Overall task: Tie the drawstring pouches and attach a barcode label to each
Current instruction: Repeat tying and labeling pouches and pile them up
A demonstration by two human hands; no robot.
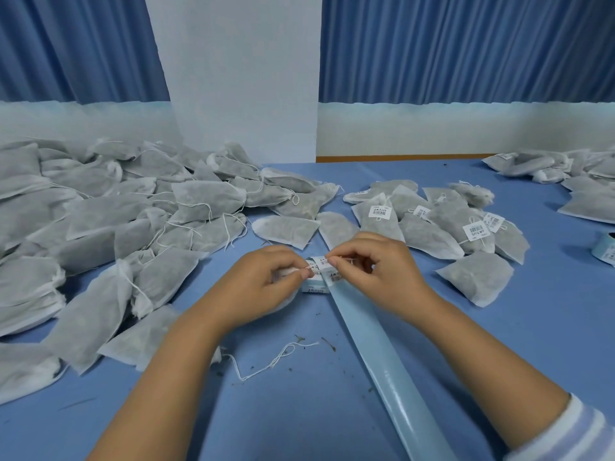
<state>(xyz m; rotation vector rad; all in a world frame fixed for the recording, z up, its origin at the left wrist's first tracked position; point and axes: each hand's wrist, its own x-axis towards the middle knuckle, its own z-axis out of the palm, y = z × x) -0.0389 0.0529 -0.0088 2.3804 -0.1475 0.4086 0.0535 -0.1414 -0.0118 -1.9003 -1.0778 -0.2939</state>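
Left of backing strip [376, 347]: loose thread [266, 361]. At strip's far end: left hand [266, 277] pinching drawstring [307, 267], pouch [279, 277] mostly hidden beneath, axis unclear; right hand [376, 264] pinching barcode label [324, 261], long axis across strip, print up. Risk: label folding crooked, sticking to itself, missing string. Beyond strip: unlabelled heap [116, 207] left, labelled pouches [432, 221] right.

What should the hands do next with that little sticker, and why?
Probably fold the barcode label around the drawstring and press it shut. The left hand pinches the drawstring, the right hand pinches the label right beside it, and the finished pouches on the right carry labels by their tied strings.
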